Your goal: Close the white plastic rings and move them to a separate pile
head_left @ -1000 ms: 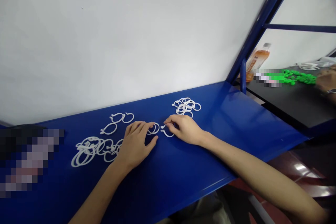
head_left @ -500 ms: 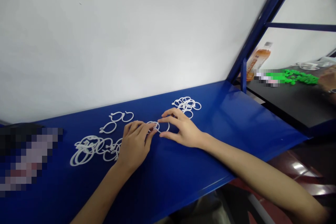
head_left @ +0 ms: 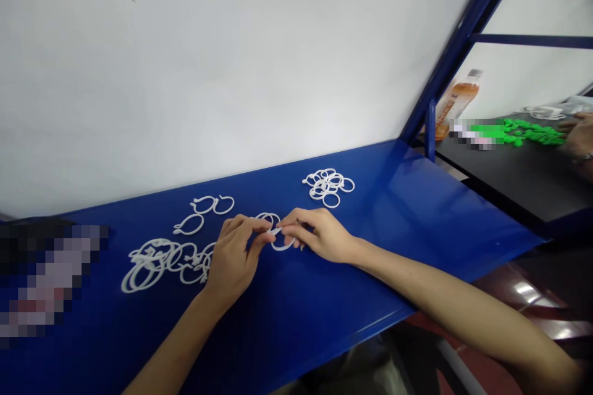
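Note:
My left hand (head_left: 235,254) and my right hand (head_left: 327,236) meet above the table, fingertips almost touching. Between them is a white plastic ring (head_left: 281,249), whose upper edge both hands pinch between thumb and fingers. Just behind the fingertips, more thin white rings (head_left: 267,216) show, partly covered by the hands. To the left of my left hand lies a loose heap of white open rings (head_left: 151,259) with small clasp ends. The heap's right edge is hidden by that hand. Beyond my right hand sits a cluster of white rings (head_left: 328,184).
Several separate open rings (head_left: 191,223) lie on the blue tabletop (head_left: 315,321) near the wall. A dark item with a blurred-out patch (head_left: 60,278) is at the left. Past the blue frame, a black table (head_left: 504,166) holds a bottle (head_left: 458,105), green pieces (head_left: 532,133) and another person's hand (head_left: 579,136).
My right hand's spread fingers have closed into a pinch at the ring. The ring has swung lower, and the two hands are closer together. The other person's hand has shifted slightly.

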A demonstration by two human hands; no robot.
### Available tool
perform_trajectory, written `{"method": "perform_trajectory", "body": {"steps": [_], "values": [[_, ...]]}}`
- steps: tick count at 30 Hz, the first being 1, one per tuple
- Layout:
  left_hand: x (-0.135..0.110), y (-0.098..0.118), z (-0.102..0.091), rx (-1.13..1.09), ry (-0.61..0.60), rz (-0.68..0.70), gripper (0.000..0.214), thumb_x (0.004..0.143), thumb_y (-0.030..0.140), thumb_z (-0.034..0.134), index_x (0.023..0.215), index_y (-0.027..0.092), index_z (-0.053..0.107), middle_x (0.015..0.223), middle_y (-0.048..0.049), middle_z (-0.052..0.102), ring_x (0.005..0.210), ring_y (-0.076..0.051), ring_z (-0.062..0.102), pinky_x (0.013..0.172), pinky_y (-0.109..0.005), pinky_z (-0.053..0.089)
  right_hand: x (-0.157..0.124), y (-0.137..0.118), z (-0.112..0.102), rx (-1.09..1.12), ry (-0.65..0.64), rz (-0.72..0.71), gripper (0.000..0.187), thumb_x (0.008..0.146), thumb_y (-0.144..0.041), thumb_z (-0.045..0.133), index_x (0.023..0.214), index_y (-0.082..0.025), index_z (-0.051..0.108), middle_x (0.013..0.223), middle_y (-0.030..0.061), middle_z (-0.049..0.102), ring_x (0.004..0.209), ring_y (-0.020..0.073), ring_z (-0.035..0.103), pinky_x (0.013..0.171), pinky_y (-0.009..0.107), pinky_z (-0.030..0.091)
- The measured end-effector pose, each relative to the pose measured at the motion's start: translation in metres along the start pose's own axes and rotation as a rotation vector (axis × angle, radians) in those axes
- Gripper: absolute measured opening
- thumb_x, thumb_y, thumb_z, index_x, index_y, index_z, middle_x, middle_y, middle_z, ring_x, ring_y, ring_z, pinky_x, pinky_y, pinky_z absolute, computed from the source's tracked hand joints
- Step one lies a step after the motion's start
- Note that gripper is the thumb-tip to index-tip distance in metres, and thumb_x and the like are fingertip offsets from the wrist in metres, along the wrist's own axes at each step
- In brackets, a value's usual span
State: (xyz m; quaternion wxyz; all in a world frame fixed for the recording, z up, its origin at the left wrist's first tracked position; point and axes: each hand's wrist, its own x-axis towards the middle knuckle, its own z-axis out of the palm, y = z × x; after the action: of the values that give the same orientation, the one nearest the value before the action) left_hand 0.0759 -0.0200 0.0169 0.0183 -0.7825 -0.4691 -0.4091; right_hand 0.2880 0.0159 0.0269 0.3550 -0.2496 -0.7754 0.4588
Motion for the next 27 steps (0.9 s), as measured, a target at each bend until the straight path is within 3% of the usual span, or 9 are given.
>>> {"method": "perform_trajectory", "body": {"steps": [9, 27], "values": [[0.0019, 0.0044, 0.0013, 0.004, 0.054, 0.212, 0.015, 0.098, 0.030, 0.056, 0.087, 0.020, 0.063, 0.076, -0.0004, 0.068, 0.074, -0.016, 0.058, 0.076, -0.032, 0.045, 0.0017, 0.0018, 0.0036, -0.076, -0.058, -0.003, 0.014, 0.100, -0.027, 0.056, 0.096, -0.017, 0.065, 0.069, -0.0024, 0.066, 0.059, 0.0089, 0.062, 0.060, 0.019, 0.049], [0.0011, 0.0072, 0.0000, -0.044, 0.096, 0.296, 0.009, 0.098, 0.021, 0.054, 0.095, 0.020, 0.062, 0.073, 0.0007, 0.065, 0.073, -0.015, 0.057, 0.070, -0.029, 0.048, 0.0019, -0.0021, 0.0032, -0.041, -0.026, -0.017, 0.014, 0.098, -0.027, 0.060, 0.098, -0.015, 0.068, 0.074, -0.0006, 0.069, 0.063, 0.0102, 0.064, 0.062, 0.020, 0.048]]}}
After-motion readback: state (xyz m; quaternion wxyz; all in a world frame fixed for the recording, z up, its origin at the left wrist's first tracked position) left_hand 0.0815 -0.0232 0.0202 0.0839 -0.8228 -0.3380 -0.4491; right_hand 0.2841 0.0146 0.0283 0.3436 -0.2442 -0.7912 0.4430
